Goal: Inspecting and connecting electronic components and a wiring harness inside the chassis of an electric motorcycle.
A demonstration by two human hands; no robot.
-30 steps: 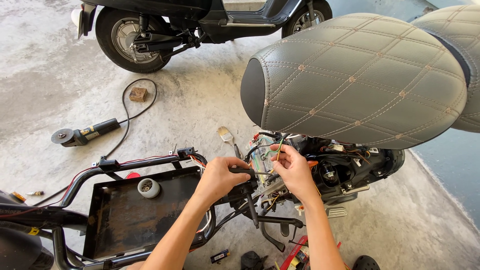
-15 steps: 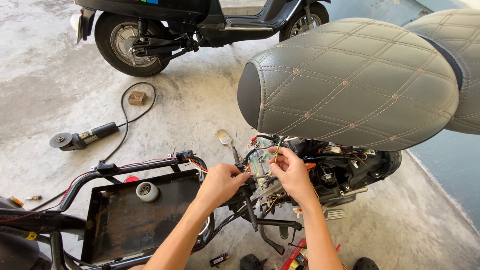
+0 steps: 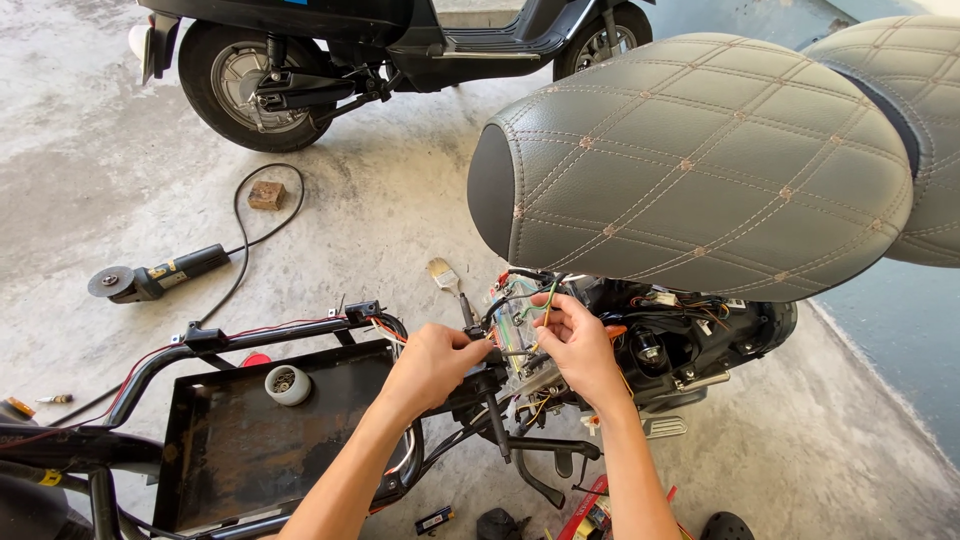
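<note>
A stripped scooter frame (image 3: 250, 335) stands below me, its grey quilted seat (image 3: 700, 170) tipped up. Under the seat lies a tangle of coloured wires (image 3: 525, 320) around a clear-cased electronic module. My left hand (image 3: 432, 365) grips the black frame tube beside the module. My right hand (image 3: 580, 345) pinches thin green and yellow wires between thumb and fingers just above the module. Both forearms reach in from the bottom edge.
A black metal tray (image 3: 240, 440) on the frame holds a roll of tape (image 3: 287, 384). On the concrete lie an angle grinder (image 3: 150, 280) with its cable, a small brick (image 3: 266, 194) and a paintbrush (image 3: 445, 277). A black scooter (image 3: 330, 60) is parked behind.
My view has shifted slightly down. Both hands stay at the wiring; the right hand's fingers have lifted a little, now pinching the wires higher.
</note>
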